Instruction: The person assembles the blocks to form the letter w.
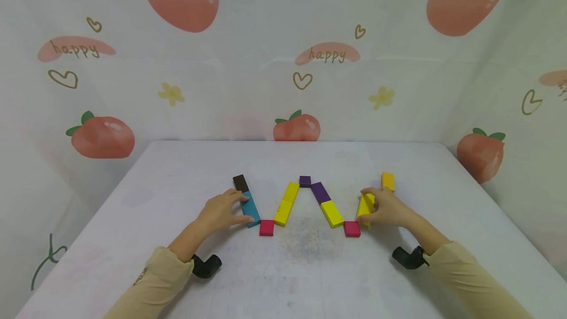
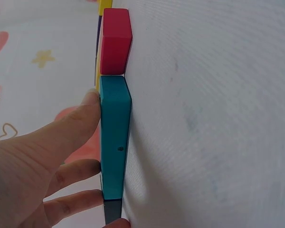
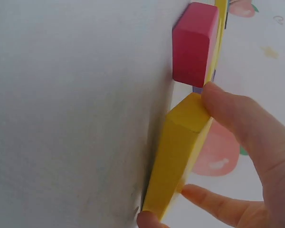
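My left hand rests over a blue block; its thumb touches the end beside a red block, and its other fingers lie along the blue block toward a black block. With thumb and fingertips, my right hand pinches a yellow block lengthwise. That block stands close to a second red block, with a small gap between them in the right wrist view. Behind the right fingers lies an orange-yellow block.
Between the hands, yellow blocks, a small purple block, a longer purple block and another yellow block form a peak. The white table meets a printed cloth backdrop. Black wrist devices hang below both sleeves.
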`<state>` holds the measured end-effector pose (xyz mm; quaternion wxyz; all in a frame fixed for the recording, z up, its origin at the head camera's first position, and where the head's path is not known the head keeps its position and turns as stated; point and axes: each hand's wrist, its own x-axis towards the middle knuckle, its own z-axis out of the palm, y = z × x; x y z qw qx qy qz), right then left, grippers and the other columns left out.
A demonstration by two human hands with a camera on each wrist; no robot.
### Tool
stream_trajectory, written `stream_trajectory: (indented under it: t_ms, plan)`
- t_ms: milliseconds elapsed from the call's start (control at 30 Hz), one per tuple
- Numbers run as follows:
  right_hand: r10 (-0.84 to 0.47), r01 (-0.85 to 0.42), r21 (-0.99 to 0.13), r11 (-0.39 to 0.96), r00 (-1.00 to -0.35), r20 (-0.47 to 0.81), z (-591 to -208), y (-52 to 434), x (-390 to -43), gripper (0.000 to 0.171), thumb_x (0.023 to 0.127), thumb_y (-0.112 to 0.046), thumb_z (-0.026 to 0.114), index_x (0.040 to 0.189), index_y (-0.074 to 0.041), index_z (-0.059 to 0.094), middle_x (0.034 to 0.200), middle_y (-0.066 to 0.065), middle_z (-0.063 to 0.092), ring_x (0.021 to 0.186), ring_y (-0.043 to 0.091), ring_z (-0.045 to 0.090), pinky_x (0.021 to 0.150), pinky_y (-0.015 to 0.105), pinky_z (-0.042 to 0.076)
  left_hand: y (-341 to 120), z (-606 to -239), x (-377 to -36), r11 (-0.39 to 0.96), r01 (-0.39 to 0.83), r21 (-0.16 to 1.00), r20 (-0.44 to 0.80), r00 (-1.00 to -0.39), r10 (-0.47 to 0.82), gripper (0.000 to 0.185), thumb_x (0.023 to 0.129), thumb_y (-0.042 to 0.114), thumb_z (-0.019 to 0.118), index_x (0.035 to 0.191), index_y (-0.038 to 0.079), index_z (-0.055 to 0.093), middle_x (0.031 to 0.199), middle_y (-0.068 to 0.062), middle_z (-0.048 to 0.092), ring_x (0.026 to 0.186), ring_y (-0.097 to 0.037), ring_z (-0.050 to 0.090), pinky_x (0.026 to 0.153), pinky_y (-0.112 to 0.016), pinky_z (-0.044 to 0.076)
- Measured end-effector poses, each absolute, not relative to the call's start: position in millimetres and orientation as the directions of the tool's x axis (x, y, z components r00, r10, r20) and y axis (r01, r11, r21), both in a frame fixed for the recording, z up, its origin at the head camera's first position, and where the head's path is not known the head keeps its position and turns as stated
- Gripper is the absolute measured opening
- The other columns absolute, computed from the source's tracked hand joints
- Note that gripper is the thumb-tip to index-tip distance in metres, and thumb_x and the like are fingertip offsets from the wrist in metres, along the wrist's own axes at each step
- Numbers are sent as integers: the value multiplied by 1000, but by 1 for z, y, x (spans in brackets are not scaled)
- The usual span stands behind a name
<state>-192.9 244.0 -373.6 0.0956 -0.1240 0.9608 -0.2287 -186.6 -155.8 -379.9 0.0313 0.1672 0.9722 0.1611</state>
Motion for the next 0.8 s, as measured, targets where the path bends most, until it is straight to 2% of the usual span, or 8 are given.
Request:
stream_trajectory:
  t_ms: [167, 233, 333, 467, 800]
  plan:
    - [-288, -189, -473, 861, -946, -147, -374, 247, -192, 84, 71, -38, 79, 134, 3, 42, 92, 15, 48, 80, 20, 44, 59, 25, 37, -156, -379, -186, 891, 315, 327, -7, -942, 336, 58, 77, 41, 73, 121, 6, 59, 130, -22, 53, 115, -39, 54, 93, -53, 48]
    - [-308, -209, -477, 854, -941, -139, -374, 250, -193, 82, 72, -36, 78, 134, 3, 41, 99, 18, 49, 83, 22, 45, 62, 27, 40, -155, -378, -186, 891, 312, 330, -9, -943, 334, 58, 77, 41, 73, 121, 6, 59, 130, -22, 53, 114, -39, 54, 93, -53, 48]
    - [-348, -249, -488, 836, -929, -122, -372, 256, -192, 79, 73, -32, 78, 134, 1, 41, 114, 25, 49, 94, 29, 51, 75, 38, 50, -156, -379, -187, 892, 312, 327, -10, -943, 334, 58, 77, 41, 73, 121, 6, 59, 130, -22, 53, 115, -39, 54, 93, -53, 48]
    - [-400, -294, -515, 805, -910, -106, -372, 261, -193, 76, 73, -26, 79, 134, 1, 42, 128, 30, 44, 104, 37, 53, 89, 52, 49, -156, -379, -187, 892, 311, 328, -14, -943, 333, 58, 77, 40, 73, 122, 6, 59, 131, -22, 52, 115, -39, 53, 93, -53, 48]
    - [-429, -332, -503, 798, -899, -86, -376, 262, -194, 75, 70, -24, 80, 131, 2, 44, 130, 28, 46, 103, 34, 52, 90, 54, 48, -157, -381, -188, 891, 313, 329, -13, -942, 336, 59, 77, 41, 73, 122, 6, 58, 132, -23, 51, 119, -41, 51, 95, -56, 45]
